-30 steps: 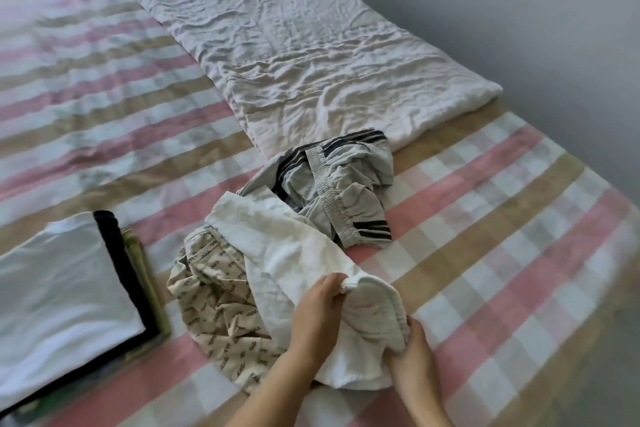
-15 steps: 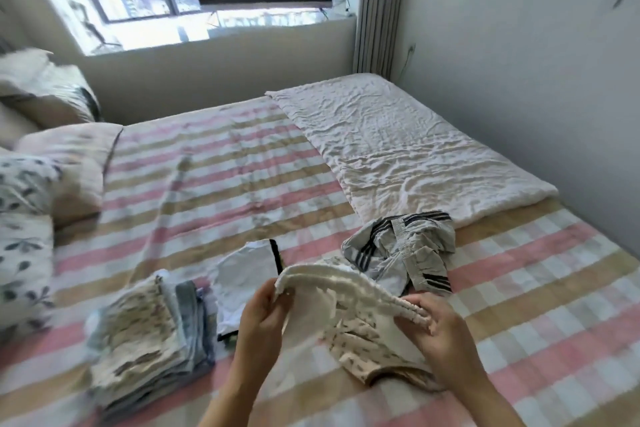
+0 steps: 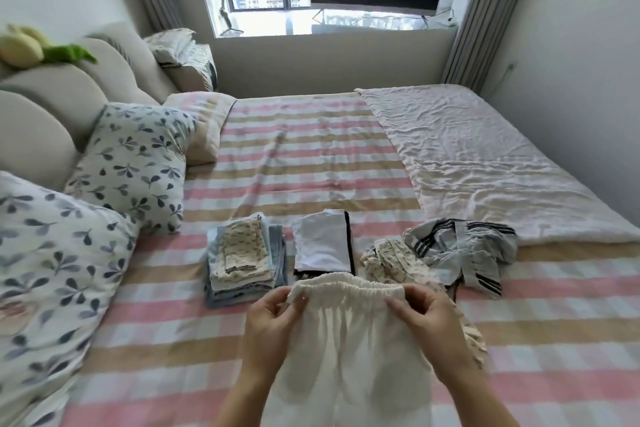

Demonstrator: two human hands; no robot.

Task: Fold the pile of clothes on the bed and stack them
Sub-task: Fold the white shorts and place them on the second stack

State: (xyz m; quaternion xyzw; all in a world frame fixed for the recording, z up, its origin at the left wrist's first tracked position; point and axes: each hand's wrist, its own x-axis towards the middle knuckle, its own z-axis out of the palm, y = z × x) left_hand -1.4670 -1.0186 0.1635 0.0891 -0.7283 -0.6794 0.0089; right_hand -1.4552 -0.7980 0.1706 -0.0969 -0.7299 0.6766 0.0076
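Observation:
I hold up cream white shorts by their elastic waistband above the near part of the bed. My left hand pinches the waistband's left end and my right hand pinches its right end. Behind the shorts lie two folded stacks: a patterned beige and blue stack on the left and a white and black stack beside it. To the right, unfolded, lie a printed cream garment and grey shorts with black stripes.
The bed has a pink and tan striped sheet. A crumpled white quilt covers its right side by the wall. Leaf-print pillows and a padded headboard line the left. A window is at the far end.
My view has risen from the pile to the whole bed. I lifted the white shorts off the pile and spread the waistband flat between both hands.

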